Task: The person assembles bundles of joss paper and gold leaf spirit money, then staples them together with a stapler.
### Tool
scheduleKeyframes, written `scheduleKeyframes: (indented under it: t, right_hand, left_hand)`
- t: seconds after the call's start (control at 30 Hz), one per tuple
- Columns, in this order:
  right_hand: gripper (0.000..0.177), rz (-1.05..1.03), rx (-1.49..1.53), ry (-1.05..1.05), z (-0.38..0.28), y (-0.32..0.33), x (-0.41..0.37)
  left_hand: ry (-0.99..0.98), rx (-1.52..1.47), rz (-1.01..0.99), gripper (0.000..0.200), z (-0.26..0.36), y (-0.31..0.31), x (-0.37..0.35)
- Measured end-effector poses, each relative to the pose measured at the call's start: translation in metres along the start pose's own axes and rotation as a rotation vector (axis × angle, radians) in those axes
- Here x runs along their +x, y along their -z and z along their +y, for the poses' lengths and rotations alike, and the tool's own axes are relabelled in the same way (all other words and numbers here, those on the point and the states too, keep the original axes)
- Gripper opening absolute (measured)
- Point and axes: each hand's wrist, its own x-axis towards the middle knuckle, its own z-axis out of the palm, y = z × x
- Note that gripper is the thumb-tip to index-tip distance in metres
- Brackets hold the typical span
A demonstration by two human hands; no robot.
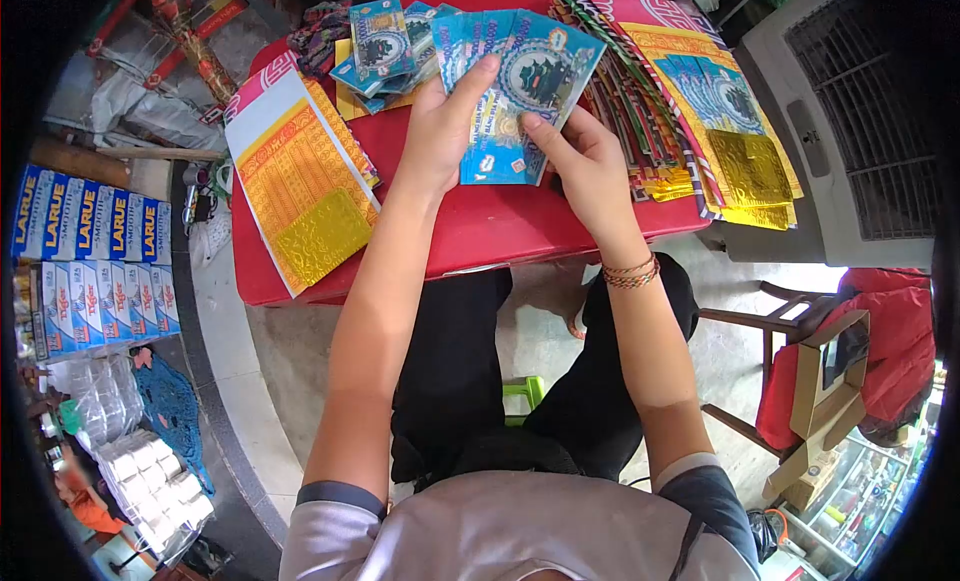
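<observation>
Several blue printed paper notes, fanned out and looking like joss money, are held over the red table. My left hand is closed on their left side, thumb across the front. On the lower right, my right hand pinches the same notes with its thumb on top. Behind my left hand lies a pile of similar blue notes. A sheet of orange-yellow patterned paper with a gold square rests beside my left forearm. Right of my right hand is a thick stack of layered colored papers.
Another patterned yellow sheet with blue notes and gold foil tops the right stack. A grey vented appliance stands beyond it. Beer cartons are piled at left. A wooden chair and an open cardboard box are at right.
</observation>
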Motion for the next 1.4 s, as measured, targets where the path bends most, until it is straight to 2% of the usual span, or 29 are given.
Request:
scheduleKeyframes:
  t: [0.1, 0.27, 0.33, 0.43, 0.57, 0.63, 0.73, 1.1, 1.17, 1.4]
  right_hand:
    - [0.032, -0.004, 0.086, 0.081, 0.015, -0.003, 0.004]
    - [0.035, 0.011, 0.212, 0.127, 0.019, 0.0, 0.005]
    - [0.035, -0.008, 0.073, 0.059, 0.016, 0.003, 0.001]
    - [0.035, -0.009, -0.007, 0.067, 0.012, 0.002, -0.002]
    - [0.034, 0.024, 0.013, 0.06, 0.017, -0.002, 0.001]
    - [0.031, 0.08, 0.14, 0.15, 0.022, -0.006, 0.004]
    - [0.029, 0.089, 0.16, 0.083, 0.019, -0.007, 0.005]
    - [0.03, 0.081, -0.03, 0.045, 0.016, -0.002, 0.009]
    - [0.031, 0.084, 0.192, 0.153, 0.027, 0.0, 0.015]
    - [0.03, 0.113, 0.212, 0.133, 0.02, 0.005, 0.014]
  left_hand:
    - [-0.032, 0.032, 0.004, 0.034, 0.001, -0.002, -0.003]
    - [0.106, -0.093, -0.012, 0.034, 0.0, -0.003, -0.006]
    - [0.124, -0.062, -0.002, 0.034, 0.004, -0.003, -0.007]
    - [0.122, -0.009, 0.011, 0.034, 0.001, 0.001, -0.007]
    - [0.018, 0.013, 0.02, 0.034, -0.002, -0.001, -0.006]
    - [0.051, -0.058, 0.014, 0.033, 0.002, -0.001, -0.007]
    - [0.087, -0.098, 0.03, 0.033, 0.004, 0.0, -0.007]
    - [0.009, -0.045, 0.043, 0.035, -0.008, 0.011, 0.0]
    - [0.02, -0.076, 0.059, 0.035, -0.01, 0.013, 0.002]
    - [0.142, -0.217, 0.127, 0.036, -0.006, 0.014, 0.002]
